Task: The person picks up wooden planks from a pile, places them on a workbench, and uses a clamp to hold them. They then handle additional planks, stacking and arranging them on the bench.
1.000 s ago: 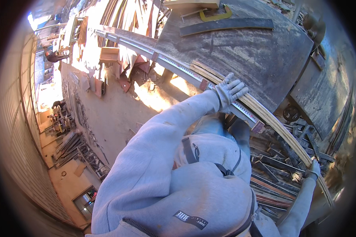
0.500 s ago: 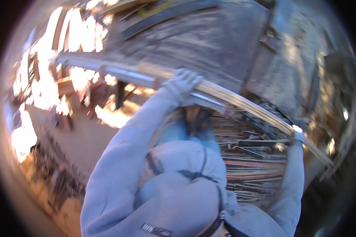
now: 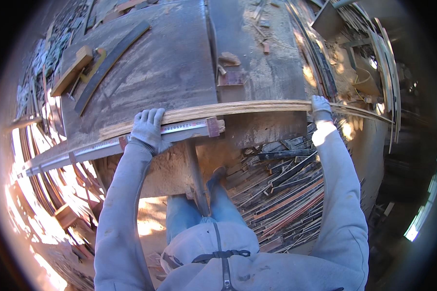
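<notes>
Grey-gloved fingers (image 3: pixel 148 116) of the left hand (image 3: pixel 149 131) are bent over a bundle of wooden strips (image 3: pixel 252 106), with the thumb on the near side; those of the right hand (image 3: pixel 321 109) are closed around the same bundle, though its thumb is hard to make out. The strips run crosswise between the hands, their right end reaching out beyond the right one. Just below them, a measuring scale (image 3: pixel 184 127) follows the near edge of a dark tabletop (image 3: pixel 179 63). The step in hand looks like steadying the bundle level along that edge; shifting it would call for both hands moving together, since the long free end could sag or swing. Past the strips, a second tabletop (image 3: pixel 262 92) bears a reddish-brown piece (image 3: pixel 231 78). Farther off, a curved dark bar (image 3: pixel 109 70) lies on the first tabletop, near a yellow clamp (image 3: pixel 98 63) and a wood block (image 3: pixel 73 72).
</notes>
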A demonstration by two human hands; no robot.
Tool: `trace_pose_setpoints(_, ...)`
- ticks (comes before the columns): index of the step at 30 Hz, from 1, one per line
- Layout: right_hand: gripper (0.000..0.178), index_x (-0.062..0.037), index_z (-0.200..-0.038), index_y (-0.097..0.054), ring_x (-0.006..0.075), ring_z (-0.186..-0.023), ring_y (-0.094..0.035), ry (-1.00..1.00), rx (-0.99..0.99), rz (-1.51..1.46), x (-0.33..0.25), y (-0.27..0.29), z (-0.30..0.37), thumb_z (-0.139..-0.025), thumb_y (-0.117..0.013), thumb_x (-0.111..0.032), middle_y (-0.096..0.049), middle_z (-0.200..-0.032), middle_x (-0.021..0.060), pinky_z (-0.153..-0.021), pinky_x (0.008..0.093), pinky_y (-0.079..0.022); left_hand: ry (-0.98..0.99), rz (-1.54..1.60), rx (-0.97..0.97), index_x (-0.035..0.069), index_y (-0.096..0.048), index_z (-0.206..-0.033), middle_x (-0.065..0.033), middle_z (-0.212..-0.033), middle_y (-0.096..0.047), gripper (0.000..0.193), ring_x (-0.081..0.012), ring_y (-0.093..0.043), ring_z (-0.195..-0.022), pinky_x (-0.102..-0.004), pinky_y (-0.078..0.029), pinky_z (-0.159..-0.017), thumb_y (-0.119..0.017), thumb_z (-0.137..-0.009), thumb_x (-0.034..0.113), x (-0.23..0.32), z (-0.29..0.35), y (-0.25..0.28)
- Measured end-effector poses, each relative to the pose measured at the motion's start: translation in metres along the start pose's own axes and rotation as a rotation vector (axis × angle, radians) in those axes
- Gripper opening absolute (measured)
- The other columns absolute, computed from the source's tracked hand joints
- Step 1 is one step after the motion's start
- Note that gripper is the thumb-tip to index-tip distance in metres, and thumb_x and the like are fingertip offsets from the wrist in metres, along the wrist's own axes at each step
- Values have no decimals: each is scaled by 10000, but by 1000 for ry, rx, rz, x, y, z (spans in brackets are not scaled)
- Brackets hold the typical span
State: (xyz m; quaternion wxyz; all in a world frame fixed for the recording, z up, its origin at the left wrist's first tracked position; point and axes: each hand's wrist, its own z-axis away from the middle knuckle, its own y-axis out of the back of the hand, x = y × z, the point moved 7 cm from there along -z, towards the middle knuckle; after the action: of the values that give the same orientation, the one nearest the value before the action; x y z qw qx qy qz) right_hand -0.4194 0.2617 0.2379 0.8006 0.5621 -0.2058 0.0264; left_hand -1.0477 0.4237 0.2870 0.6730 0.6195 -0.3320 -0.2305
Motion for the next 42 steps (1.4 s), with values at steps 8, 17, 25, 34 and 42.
trace_pose_setpoints(8, 160, -161, -1061, -706, 268, -968, -727, -43, 273, 102, -2, -8, 69, -969, -576, -173, -760, -1030, 85, -839, 436, -559, -136, 21, 180, 34, -496, -1395, -217, -1238, -602, 978, -435, -579, -1161, -573, -433, -1059, -915, -622, 464, 53, 29, 0)
trace_pose_setpoints(17, 195, -92, -1107, -673, 321, -1068, -719, -35, 231, 15, 2, -46, 111, -917, -653, -131, -741, -1079, 154, -912, 440, -569, -138, 25, 114, 62, -447, -1452, -199, -1322, -582, 1010, -416, -559, -1224, -544, -441, -1083, -926, -629, 397, 82, 90, -15)
trace_pose_setpoints(25, 155, -76, -1041, -642, 346, -1009, -697, -69, 193, 103, 9, -70, 122, -892, -675, -103, -707, -1012, 160, -865, 441, -572, -69, -41, 28, 90, -409, -1468, -164, -1360, -531, 1098, -370, -529, -1282, -529, -408, -1133, -909, -632, 597, 75, 81, -16)
trace_pose_setpoints(34, 213, -67, -1096, -641, 349, -1045, -708, -26, 191, 58, -2, -57, 127, -891, -691, -95, -726, -1055, 176, -884, 453, -579, 28, -84, -109, 70, -436, -1497, -135, -1450, -530, 1066, -321, -502, -1360, -469, -383, -1191, -898, -656, 533, 71, 80, -21)
trace_pose_setpoints(42, 351, -74, -1125, -632, 358, -1086, -691, -85, 221, 42, -4, -76, 126, -822, -792, -152, -711, -1102, 169, -921, 477, -575, 1, -116, -32, 59, -432, -1487, -146, -1390, -551, 1081, -327, -519, -1341, -468, -394, -1166, -883, -652, 578, 69, 81, -19)
